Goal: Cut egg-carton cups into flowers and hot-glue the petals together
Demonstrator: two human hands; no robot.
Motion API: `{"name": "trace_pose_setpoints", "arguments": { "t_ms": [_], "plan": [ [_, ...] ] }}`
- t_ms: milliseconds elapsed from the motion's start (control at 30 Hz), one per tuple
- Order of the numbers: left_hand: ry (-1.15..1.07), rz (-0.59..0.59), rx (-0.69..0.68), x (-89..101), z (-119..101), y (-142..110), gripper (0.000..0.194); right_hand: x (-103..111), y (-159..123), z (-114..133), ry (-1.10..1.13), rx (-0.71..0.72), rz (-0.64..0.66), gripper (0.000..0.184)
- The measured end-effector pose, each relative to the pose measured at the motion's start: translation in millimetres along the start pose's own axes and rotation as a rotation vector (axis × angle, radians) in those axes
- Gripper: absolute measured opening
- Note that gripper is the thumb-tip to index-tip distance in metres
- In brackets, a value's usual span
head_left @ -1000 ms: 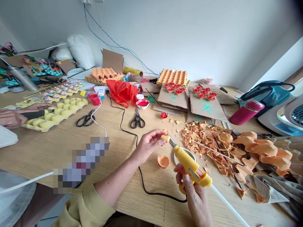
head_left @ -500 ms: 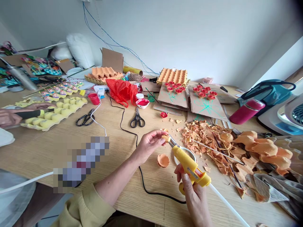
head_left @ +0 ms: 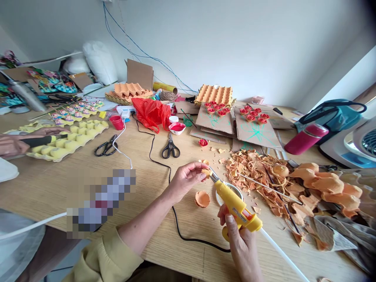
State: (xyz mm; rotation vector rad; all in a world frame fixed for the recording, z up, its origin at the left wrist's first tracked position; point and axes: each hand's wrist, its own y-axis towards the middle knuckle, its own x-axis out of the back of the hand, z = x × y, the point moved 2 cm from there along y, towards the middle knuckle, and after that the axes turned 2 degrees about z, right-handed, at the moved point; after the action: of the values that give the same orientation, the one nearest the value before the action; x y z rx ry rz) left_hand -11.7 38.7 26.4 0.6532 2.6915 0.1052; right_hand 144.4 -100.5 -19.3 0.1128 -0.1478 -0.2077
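Observation:
Between the fingertips of my left hand point(head_left: 188, 178) is a small orange egg-carton piece point(head_left: 207, 172). My right hand point(head_left: 239, 235) is wrapped round a yellow hot glue gun point(head_left: 235, 203), with a white glue stick point(head_left: 282, 252) coming out of its back. The metal nozzle is close to the piece; whether they touch I cannot tell. Below my left hand, an orange petal-edged cup point(head_left: 202, 199) rests on the table. Behind the glue gun lies a white ring-shaped roll point(head_left: 241, 191), partly hidden. A red painted flower point(head_left: 203, 142) lies farther back.
Orange carton scraps point(head_left: 249, 168) heap at the right beside uncut carton cups point(head_left: 329, 180). Black scissors point(head_left: 170, 149) and a black cord point(head_left: 179, 231) lie on the table. Red flowers point(head_left: 252, 113) stand on cardboard. At the left, another person's hand point(head_left: 13, 145) works by a yellow egg tray point(head_left: 70, 143).
Almost nothing differs. The glue gun and the piece in my left hand have shifted very slightly; both hands keep their hold.

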Motion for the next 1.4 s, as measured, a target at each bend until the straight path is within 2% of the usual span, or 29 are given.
{"name": "trace_pose_setpoints", "arguments": {
  "t_ms": [733,1400],
  "plan": [
    [-0.042,-0.038,0.003,1.1,-0.9,0.4,0.028,-0.4,2.5,3.5,-0.078,0.057,-0.063,0.034],
    [-0.239,0.001,0.164,0.3,0.7,-2.0,0.033,-0.6,1.7,3.9,-0.041,-0.013,-0.064,0.039]
  ]
}}
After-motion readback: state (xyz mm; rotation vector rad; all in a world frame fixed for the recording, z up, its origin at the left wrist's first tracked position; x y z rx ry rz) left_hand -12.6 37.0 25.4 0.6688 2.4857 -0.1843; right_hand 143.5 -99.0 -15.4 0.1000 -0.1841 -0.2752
